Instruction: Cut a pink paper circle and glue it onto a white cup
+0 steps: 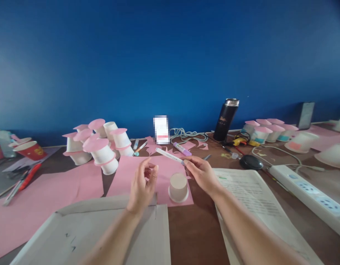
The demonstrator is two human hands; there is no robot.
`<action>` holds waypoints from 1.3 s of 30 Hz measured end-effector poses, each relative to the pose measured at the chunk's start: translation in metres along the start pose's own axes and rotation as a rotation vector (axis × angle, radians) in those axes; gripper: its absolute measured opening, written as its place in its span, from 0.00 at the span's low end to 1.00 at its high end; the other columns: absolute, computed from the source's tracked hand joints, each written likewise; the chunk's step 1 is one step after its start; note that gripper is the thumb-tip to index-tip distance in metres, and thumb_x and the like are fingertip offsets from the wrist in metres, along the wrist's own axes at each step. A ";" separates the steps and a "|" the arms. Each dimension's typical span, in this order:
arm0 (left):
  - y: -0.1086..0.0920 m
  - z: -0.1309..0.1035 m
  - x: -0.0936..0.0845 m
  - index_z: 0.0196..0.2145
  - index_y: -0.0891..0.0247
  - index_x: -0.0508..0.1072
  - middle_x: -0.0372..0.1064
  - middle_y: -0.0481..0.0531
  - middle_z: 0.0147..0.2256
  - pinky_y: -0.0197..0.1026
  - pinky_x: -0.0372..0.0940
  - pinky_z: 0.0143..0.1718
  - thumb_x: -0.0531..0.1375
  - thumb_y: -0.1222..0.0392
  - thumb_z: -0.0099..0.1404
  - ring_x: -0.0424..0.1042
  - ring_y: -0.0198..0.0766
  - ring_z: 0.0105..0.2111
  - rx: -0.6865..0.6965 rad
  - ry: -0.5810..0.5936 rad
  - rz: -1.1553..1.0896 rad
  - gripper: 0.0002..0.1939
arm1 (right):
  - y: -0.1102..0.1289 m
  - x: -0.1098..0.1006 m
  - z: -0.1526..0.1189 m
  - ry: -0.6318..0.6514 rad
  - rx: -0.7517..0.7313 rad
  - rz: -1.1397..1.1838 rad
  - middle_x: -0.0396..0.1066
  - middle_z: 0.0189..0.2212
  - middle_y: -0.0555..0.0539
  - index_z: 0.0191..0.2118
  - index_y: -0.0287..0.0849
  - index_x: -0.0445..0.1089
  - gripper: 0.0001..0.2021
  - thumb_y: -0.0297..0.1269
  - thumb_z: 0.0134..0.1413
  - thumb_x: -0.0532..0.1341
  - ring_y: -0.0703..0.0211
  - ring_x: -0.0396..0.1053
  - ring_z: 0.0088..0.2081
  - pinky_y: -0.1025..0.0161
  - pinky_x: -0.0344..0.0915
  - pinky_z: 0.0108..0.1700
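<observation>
My right hand (199,171) pinches one end of a slim white pen (170,156), which slants up to the left above a pink sheet (122,184). To its left, my left hand (143,180) is loosely curled, thumb and fingers apart, with nothing visible in it. Between and just below the hands, a paper cup (178,186) stands upside down on the pink sheet; neither hand touches it. A purple glue stick (182,148) lies behind the pen.
Stacked cups with pink paper discs (96,144) stand at the left, and more cups (262,134) at the right. A black flask (226,119), a lit phone (161,129), cables (189,135), a printed sheet (248,195) and a white power strip (308,195) surround the work area.
</observation>
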State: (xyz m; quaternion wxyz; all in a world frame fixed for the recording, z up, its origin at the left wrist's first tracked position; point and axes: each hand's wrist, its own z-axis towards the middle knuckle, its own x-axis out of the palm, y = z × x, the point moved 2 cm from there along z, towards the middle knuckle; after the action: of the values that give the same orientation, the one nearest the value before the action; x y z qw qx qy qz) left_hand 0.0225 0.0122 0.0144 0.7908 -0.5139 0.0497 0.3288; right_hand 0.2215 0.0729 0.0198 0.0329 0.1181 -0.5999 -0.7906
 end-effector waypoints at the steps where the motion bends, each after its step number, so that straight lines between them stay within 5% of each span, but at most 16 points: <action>1: 0.002 0.002 -0.001 0.53 0.61 0.62 0.69 0.54 0.40 0.40 0.65 0.38 0.53 0.49 0.65 0.69 0.37 0.35 -0.021 -0.018 -0.018 0.22 | 0.001 0.001 -0.001 0.010 0.014 0.033 0.60 0.16 0.55 0.33 0.42 0.72 0.11 0.43 0.55 0.57 0.67 0.57 0.19 0.68 0.54 0.22; 16: -0.017 -0.007 -0.007 0.45 0.61 0.66 0.71 0.53 0.36 0.39 0.64 0.37 0.52 0.53 0.66 0.70 0.36 0.35 -0.003 0.043 -0.245 0.13 | -0.004 0.002 0.000 -0.051 0.040 0.392 0.60 0.17 0.55 0.30 0.41 0.70 0.11 0.45 0.50 0.63 0.69 0.53 0.19 0.69 0.48 0.20; 27: -0.022 -0.007 -0.009 0.40 0.61 0.67 0.71 0.51 0.35 0.37 0.63 0.35 0.52 0.53 0.66 0.68 0.34 0.33 -0.049 0.118 -0.286 0.11 | 0.005 0.005 -0.003 0.000 0.079 0.624 0.58 0.22 0.55 0.40 0.41 0.72 0.13 0.40 0.48 0.66 0.71 0.49 0.21 0.70 0.45 0.21; 35: -0.032 -0.019 -0.002 0.37 0.62 0.69 0.68 0.49 0.32 0.37 0.61 0.35 0.55 0.59 0.65 0.66 0.33 0.31 0.216 0.308 -0.173 0.06 | 0.016 0.010 -0.009 0.072 0.083 0.706 0.57 0.18 0.55 0.36 0.39 0.72 0.10 0.41 0.53 0.63 0.71 0.53 0.21 0.71 0.51 0.22; 39: -0.031 -0.022 -0.004 0.48 0.60 0.66 0.68 0.50 0.35 0.37 0.63 0.35 0.53 0.60 0.66 0.67 0.33 0.33 0.224 0.270 -0.255 0.12 | 0.028 0.004 -0.015 0.181 0.113 0.770 0.59 0.19 0.54 0.38 0.38 0.73 0.13 0.43 0.55 0.61 0.74 0.51 0.17 0.74 0.49 0.17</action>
State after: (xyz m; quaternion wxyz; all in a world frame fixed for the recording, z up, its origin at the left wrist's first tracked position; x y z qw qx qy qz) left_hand 0.0429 -0.0161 0.0306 0.8643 -0.4643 0.1260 0.1466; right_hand 0.2188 0.0507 0.0426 0.3730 -0.0446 -0.6377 -0.6725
